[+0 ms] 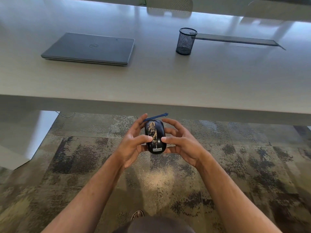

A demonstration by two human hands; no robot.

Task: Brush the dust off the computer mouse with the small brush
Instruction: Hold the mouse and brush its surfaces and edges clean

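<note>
Head view: both hands, left hand [134, 145] and right hand [180, 143], pinch dusty Lenovo mouse [155, 137]; blue brush [156, 116] tucked behind mouse; dust unbrushed.

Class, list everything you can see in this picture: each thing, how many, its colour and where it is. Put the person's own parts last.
computer mouse: 1, black with tan dust, held between both hands below the desk edge
small brush: 1, blue, behind the mouse, by the left fingers
laptop: 1, grey, closed, on desk left
pen cup: 1, black mesh, on desk right
desk: 1, pale grey
carpet: patterned brown and grey, below
left hand: 1, holds mouse
right hand: 1, holds mouse
</note>
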